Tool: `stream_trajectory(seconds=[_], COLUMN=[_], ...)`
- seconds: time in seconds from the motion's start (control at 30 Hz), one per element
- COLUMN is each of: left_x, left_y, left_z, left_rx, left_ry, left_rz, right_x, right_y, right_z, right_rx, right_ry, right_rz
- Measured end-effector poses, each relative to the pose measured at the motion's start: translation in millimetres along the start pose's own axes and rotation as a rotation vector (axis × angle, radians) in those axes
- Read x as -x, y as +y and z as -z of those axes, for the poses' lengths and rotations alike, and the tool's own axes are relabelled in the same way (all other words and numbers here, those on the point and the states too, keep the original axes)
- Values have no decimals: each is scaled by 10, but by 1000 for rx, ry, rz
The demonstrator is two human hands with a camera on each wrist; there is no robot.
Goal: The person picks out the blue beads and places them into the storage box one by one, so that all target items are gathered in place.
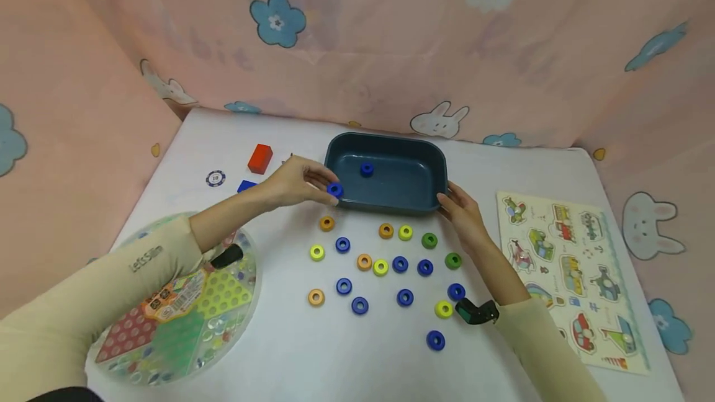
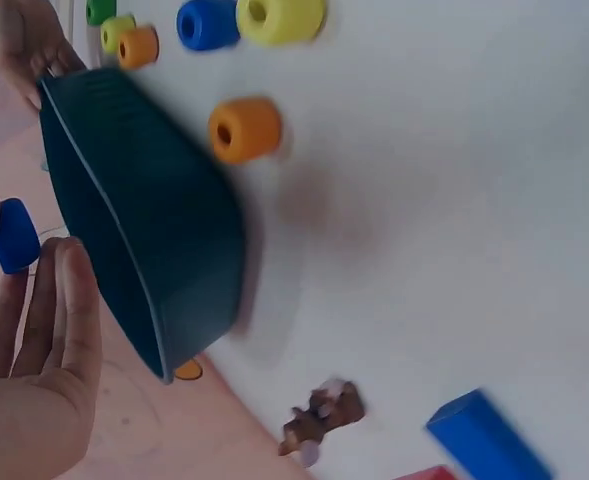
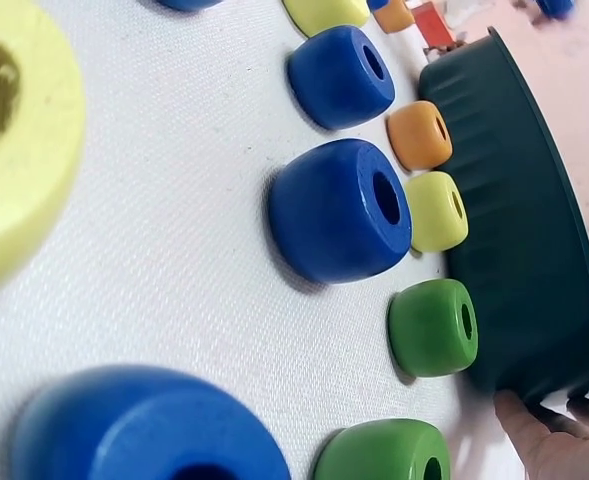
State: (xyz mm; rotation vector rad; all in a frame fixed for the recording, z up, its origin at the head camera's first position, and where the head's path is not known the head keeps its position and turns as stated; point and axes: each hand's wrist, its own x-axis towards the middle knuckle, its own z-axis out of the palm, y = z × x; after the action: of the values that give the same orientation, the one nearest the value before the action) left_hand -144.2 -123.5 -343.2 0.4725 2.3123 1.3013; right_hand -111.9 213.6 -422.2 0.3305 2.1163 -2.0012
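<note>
Between thumb and fingers, my left hand (image 1: pixel 298 182) pinches a blue ring-shaped bead (image 1: pixel 335 190) at the left end of a dark teal tray (image 1: pixel 385 208). In the left wrist view that bead (image 2: pixel 16 236) is level with the tray's rim. Another blue bead (image 1: pixel 366 169) lies inside the tray. My right hand (image 1: pixel 463 213) grips the tray's near right corner, thumb at the rim; the right wrist view shows its fingers under the tray's edge. Loose beads in blue, yellow, orange and green lie in front, including a green bead (image 1: pixel 429 241) and an orange bead (image 1: pixel 326 223).
A round clear case of patterned pieces (image 1: pixel 223 290) lies under the left forearm. A red block (image 1: pixel 259 159), a blue block (image 1: pixel 246 186), a poker chip (image 1: pixel 215 178) and a small brown figure (image 2: pixel 319 415) are at the left. A picture puzzle board (image 1: pixel 575 278) lies at the right.
</note>
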Motion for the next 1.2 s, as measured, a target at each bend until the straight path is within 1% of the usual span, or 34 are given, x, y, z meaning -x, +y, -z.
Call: stream_trajectory(seconds=[0.17, 0.23, 0.37, 0.47, 0.6, 0.67, 0.77, 0.87, 0.93, 1.0, 1.07, 1.2], left_x=[-439, -610, -908, -1066, -1166, -1184, -1179, -1142, -1085, -989, -851, -499], left_y=[105, 118, 87, 51, -9, -51, -80, -62, -35, -8, 14, 45], left_z=[40, 36, -11, -90, -239, -307, -347, -311, -268, -236, -225, -242], left_rx=[-87, -104, -184, -281, -392, -417, -429, -410, -380, -350, -306, -235], left_ry=[2, -4, -38, -87, -176, -207, -221, -197, -175, -154, -138, -81], left_rz=[-67, -67, -54, -69, -80, -83, -99, -127, -148, -178, -214, -279], right_x=[-4, -11, -28, -35, -20, -12, -11, -17, -23, -27, -28, -30], right_y=[1, -7, -33, -55, -43, -21, -1, 5, 7, 8, 5, -11], right_z=[-19, -29, -49, -45, -32, -29, -31, -33, -35, -33, -29, -19], right_rx=[-9, -2, 17, 15, 5, -1, -8, -4, -1, 2, 4, 2], right_ry=[1, -1, 3, 10, 13, 12, 7, 3, 4, 2, -3, -15], right_rz=[-3, -2, 11, 27, 18, 10, 9, 9, 6, 2, 4, 18])
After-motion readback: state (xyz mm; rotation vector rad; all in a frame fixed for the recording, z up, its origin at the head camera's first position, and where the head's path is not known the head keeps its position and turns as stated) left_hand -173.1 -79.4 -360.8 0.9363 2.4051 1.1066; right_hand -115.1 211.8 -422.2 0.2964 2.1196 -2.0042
